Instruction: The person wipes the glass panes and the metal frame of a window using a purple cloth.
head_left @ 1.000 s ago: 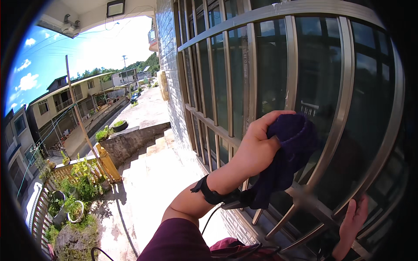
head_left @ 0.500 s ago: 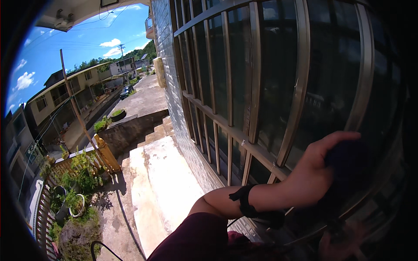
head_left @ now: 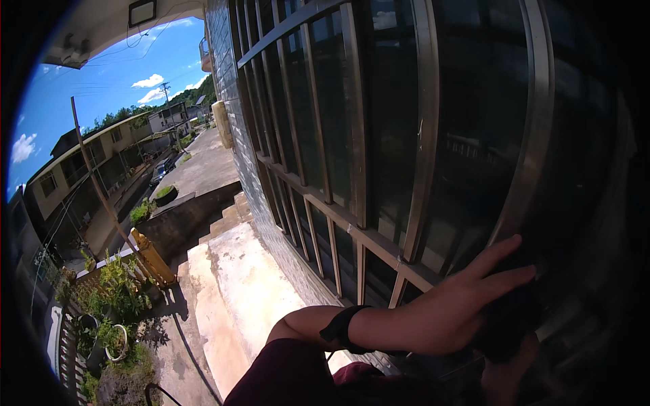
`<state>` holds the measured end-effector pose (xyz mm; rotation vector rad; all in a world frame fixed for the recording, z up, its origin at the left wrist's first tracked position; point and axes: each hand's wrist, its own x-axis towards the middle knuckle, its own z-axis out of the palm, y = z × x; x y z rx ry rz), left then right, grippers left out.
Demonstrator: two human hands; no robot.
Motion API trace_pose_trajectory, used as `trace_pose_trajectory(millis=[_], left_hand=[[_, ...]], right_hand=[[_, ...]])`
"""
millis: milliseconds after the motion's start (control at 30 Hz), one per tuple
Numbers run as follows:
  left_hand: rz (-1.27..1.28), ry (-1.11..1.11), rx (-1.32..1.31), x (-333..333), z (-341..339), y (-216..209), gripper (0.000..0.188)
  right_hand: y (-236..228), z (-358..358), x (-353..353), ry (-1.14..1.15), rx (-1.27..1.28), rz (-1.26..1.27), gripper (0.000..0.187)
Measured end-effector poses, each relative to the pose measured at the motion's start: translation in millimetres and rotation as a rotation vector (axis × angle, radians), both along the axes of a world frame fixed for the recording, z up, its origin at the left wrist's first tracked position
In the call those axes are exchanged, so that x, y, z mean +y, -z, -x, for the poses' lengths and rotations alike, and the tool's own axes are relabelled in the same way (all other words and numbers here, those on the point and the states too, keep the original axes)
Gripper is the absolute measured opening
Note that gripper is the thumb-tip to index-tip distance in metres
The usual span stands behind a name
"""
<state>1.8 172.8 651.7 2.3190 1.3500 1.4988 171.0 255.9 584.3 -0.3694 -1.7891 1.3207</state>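
From the lower middle my left arm reaches right, a black strap [head_left: 342,330] around its wrist. My left hand [head_left: 450,314] is curled over a dark, soft-looking bundle [head_left: 511,314], perhaps cloth, with two fingers stretched along its top. Deep shadow hides its exact kind. Just below, my right hand [head_left: 511,369] meets the bundle's underside; its fingers are too dark and hidden to make out. Both hands are close in front of a dark glass window [head_left: 386,122] with metal bars [head_left: 423,128], beside its lower crossbar [head_left: 379,247].
A grey tiled wall [head_left: 233,135] runs away left of the window. Alongside it lies a sunlit pale ledge [head_left: 247,277], with steps [head_left: 227,220] beyond. Potted plants [head_left: 112,291], a yellow post [head_left: 152,257] and a railing [head_left: 71,358] stand at left. A dark cable [head_left: 159,389] curves at the bottom.
My left hand has moved down and slightly left with the dark bundle, and its fingers are more spread. My right hand has come up to the bundle. The view has turned slightly right.
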Motion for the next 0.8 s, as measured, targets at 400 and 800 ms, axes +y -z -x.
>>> trace_pose_trajectory(millis=[400,800], left_hand=[[0.079,0.143,-0.224,-30,29,-2,0.072],[-0.692,-0.419,-0.320,-28,120,-58,0.060]], right_hand=[[-53,-3,14,-0.432,-0.308,-0.632,0.034],[-45,-20,17,0.698,0.234,-0.791,0.065]])
